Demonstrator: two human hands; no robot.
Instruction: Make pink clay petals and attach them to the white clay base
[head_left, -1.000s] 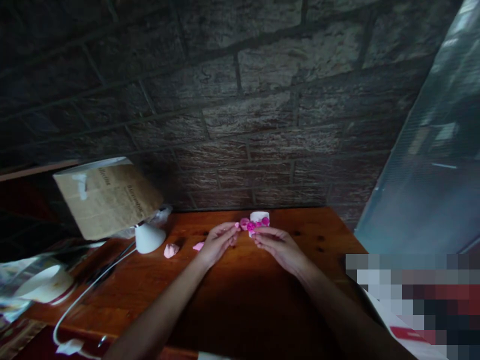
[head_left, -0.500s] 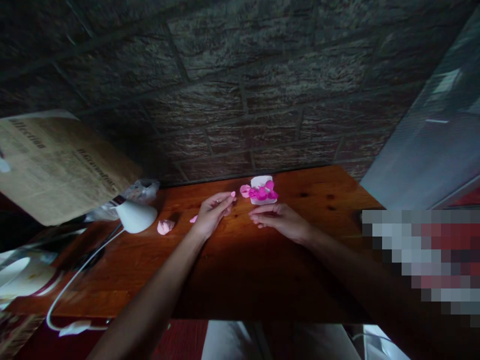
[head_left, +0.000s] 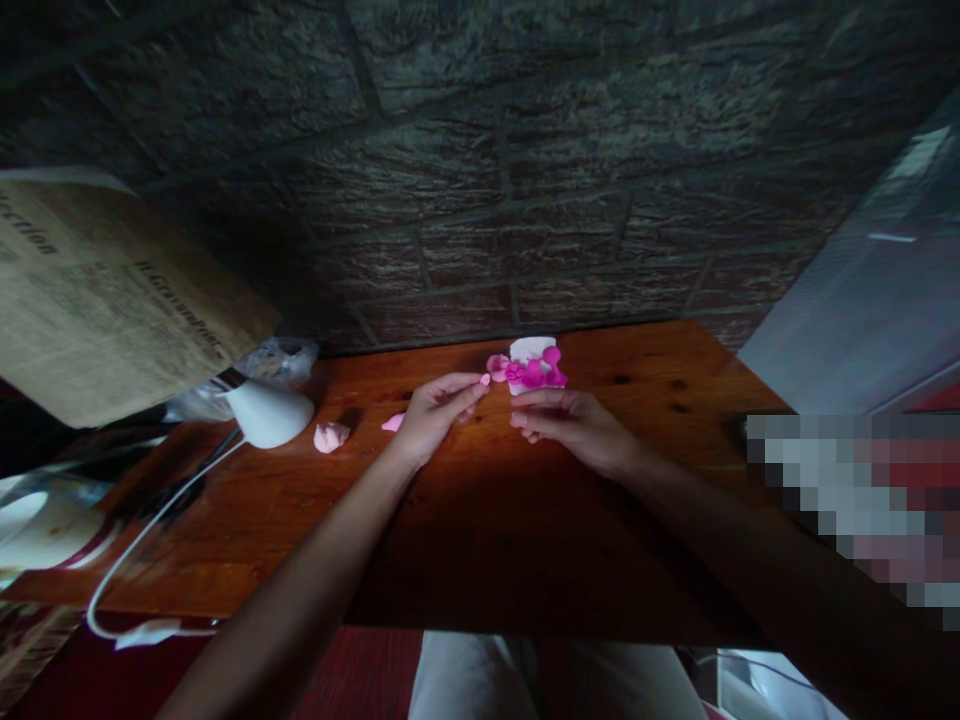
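From where I stand, the left hand [head_left: 442, 412] pinches a small pink piece [head_left: 485, 379] between thumb and fingertips. The right hand [head_left: 571, 425] is just across from it, its fingers bent and the thumb close beneath them in a narrow pose; I can't tell whether anything is between them.

Just beyond the right hand's fingers is a white block [head_left: 534, 348], with magenta shapes [head_left: 535, 374] along its front, rounded ones and one like a rosette. A light pink flower-like piece [head_left: 498, 368] is at the block's left edge, just past the left hand's fingertips.

To the left of the left hand, near its wrist, a flat pink scrap [head_left: 393, 422] rests on the wooden table [head_left: 487, 530], and farther left sits a pale pink lump [head_left: 331, 437]. Past that I see the white lamp base [head_left: 270, 412], its printed brown lampshade [head_left: 120, 300] tilted, with clear plastic [head_left: 281, 362] behind the base and a white cord [head_left: 142, 550] curving towards the table's near edge. The block-patterned wall [head_left: 450, 210] rises beyond both hands.
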